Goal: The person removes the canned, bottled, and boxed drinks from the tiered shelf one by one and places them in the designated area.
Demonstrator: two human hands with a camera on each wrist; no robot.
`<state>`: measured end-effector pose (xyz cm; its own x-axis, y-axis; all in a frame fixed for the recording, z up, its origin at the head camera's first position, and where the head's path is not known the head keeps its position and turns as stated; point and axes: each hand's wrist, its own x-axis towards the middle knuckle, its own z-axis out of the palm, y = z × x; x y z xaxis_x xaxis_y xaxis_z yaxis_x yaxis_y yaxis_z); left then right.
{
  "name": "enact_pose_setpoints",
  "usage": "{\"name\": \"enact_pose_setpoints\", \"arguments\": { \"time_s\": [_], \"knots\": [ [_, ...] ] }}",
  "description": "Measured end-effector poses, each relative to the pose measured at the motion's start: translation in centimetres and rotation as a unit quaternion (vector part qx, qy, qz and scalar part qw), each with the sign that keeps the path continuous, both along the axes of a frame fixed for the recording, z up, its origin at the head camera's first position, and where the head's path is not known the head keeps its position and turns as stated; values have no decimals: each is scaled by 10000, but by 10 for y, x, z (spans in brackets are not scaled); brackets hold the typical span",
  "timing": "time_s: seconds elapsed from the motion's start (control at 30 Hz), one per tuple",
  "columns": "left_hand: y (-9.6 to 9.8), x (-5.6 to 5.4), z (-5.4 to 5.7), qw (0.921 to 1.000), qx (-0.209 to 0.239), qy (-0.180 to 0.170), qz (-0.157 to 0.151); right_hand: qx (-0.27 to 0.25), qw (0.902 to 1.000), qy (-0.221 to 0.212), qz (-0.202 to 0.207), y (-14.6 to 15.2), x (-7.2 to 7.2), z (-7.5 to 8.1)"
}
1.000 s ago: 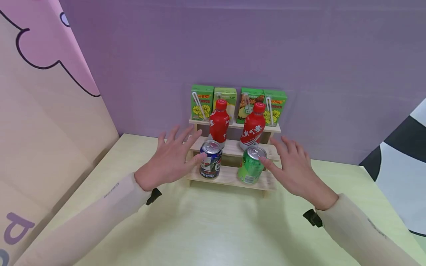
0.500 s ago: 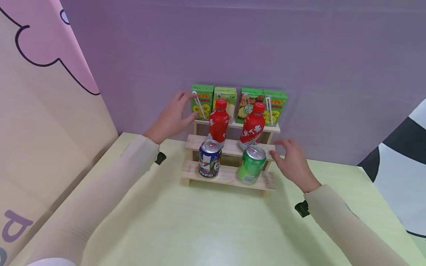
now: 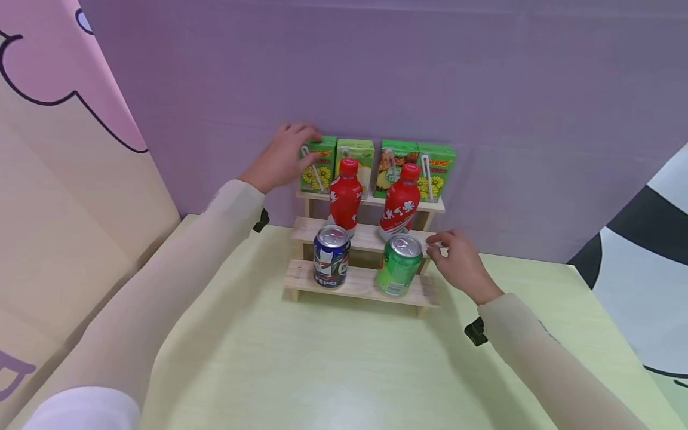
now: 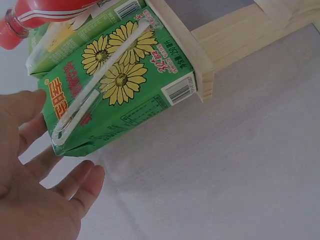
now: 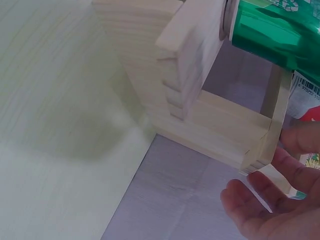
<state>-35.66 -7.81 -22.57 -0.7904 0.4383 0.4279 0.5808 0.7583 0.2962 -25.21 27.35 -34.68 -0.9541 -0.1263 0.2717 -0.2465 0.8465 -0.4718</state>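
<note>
A stepped wooden display rack [image 3: 361,283] bears drinks on three shelves. My left hand [image 3: 283,156] reaches round the top of the leftmost green juice box [image 3: 317,174], which has a white straw on its front. In the left wrist view, the thumb is at the box's top edge, some fingers pass behind it, and the others stand apart from it. My right hand [image 3: 459,263] pinches the right end of the rack's middle shelf [image 5: 260,150]. Beside it stands a green can [image 3: 399,269], with a dark blue Pepsi can [image 3: 330,257] farther left.
Two red bottles [image 3: 346,200] stand on the middle shelf, the right one leaning. More green boxes [image 3: 400,164] fill the top shelf. A purple backdrop [image 3: 376,71] rises close behind the rack, which stands on a pale table [image 3: 333,370].
My left hand has moved from beside the rack up to the leftmost juice box. My right hand has lowered its fingers onto the shelf end. The view has shifted slightly; the drinks stay in place.
</note>
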Motion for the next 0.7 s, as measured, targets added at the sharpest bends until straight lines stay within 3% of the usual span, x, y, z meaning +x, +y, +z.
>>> {"name": "enact_pose_setpoints", "arguments": {
  "time_s": [0.13,0.4,0.7],
  "knots": [
    [0,1,2,9995,179,-275,-28,-46,10000,-16,23,-1,1,1],
    [-4,10,1,9995,293,-69,-1,-138,9988,-478,-25,1,1,6],
    [-43,15,-12,9970,729,126,219,-216,9988,-447,38,6,-1,3]
  ]
}}
